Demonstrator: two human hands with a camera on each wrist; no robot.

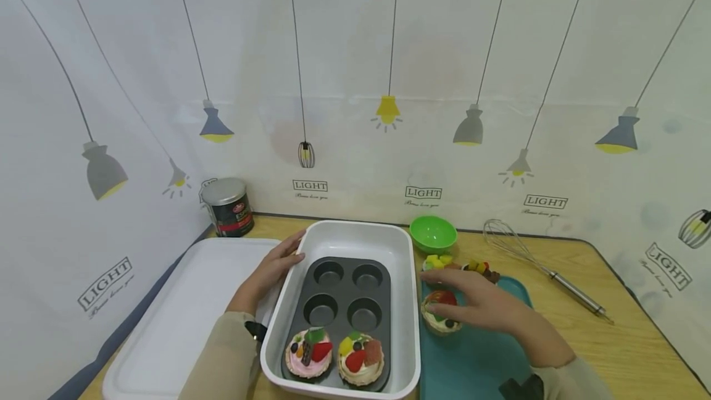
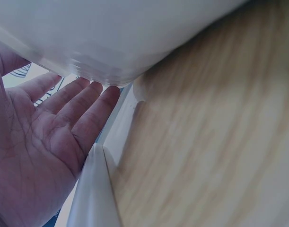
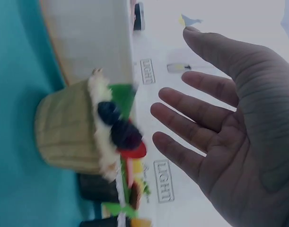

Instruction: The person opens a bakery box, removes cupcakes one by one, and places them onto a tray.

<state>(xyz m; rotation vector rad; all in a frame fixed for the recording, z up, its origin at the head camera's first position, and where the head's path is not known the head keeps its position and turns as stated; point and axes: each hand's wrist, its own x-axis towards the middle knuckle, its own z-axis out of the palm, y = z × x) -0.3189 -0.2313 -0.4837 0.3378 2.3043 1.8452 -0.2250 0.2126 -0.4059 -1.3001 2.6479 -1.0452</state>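
Observation:
A deep white baking dish [image 1: 413, 338] holds a dark muffin tin [image 1: 343, 289]. Two toy cupcakes fill its near cups: a pink-topped cupcake [image 1: 308, 354] on the left and a cream-topped cupcake [image 1: 361, 360] on the right. My left hand [image 1: 274, 270] is at the dish's left side, its straight fingers against the outer wall in the left wrist view. Over the teal board [image 1: 472, 357], my right hand [image 1: 478, 298] hovers with spread fingers, holding nothing. Below it stands another fruit-topped cupcake [image 3: 68, 127], partly covered by the hand in the head view.
More cupcakes [image 1: 439, 262] stand at the back of the teal board. Behind them is a green bowl [image 1: 433, 234], with a whisk [image 1: 555, 276] lying to the right. A white lid-like tray [image 1: 189, 320] lies left, and a dark can [image 1: 230, 212] stands at the back left.

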